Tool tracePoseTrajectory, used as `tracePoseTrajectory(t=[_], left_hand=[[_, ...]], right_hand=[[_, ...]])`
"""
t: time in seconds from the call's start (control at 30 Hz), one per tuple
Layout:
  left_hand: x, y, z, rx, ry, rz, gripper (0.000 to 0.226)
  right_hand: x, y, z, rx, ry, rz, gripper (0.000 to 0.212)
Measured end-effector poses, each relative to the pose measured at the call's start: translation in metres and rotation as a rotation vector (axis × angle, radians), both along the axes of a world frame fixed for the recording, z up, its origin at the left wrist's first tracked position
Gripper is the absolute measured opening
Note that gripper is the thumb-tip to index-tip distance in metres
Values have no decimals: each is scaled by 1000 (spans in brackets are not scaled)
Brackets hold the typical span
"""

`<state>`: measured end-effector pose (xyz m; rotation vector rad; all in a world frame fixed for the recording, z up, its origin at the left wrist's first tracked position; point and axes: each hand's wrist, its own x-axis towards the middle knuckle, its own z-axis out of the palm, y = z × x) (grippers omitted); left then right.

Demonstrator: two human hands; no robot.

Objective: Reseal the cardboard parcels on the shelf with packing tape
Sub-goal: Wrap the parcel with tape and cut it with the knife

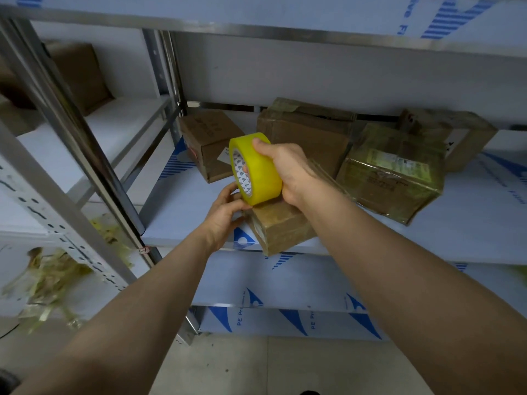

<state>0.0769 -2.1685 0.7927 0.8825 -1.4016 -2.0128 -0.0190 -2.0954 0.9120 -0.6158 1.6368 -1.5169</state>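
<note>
My right hand grips a yellow roll of packing tape, held on edge above a small cardboard parcel at the shelf's front edge. My left hand reaches under the roll, its fingers curled against the roll's lower rim and the parcel's near corner; I cannot tell whether it pinches a tape end. Behind them on the white shelf board lie a printed box, a large brown box, a tape-wrapped box and one more box.
Metal shelf uprights stand at the left. Crumpled used tape scraps lie on a lower left shelf. Another brown box sits on the left rack. An upper shelf board hangs overhead. Lower shelves and tiled floor are below.
</note>
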Motion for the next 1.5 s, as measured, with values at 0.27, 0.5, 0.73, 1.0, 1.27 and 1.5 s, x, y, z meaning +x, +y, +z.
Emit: tracePoseTrajectory(t=[0.27,0.5,0.73,1.0,1.27,1.5], left_hand=[[-5,0,4,-29,-27,-17,53],[-7,-3,1,-89,-75,-40,54],[-12,2,8,-133,-104,-68,58],[-9,2,11,-189,-147,-80,55],[-11,1,11,-201,-166,-74,55],[-12,0,14,-225,-170,-123,55]], right_hand=[[3,29,31,18,110,6,28],[-3,62,26,171,276,39,53],[3,86,14,260,331,15,51],[7,106,5,261,341,26,35],[4,122,-31,311,395,36,45],[3,131,-64,261,257,-61,33]])
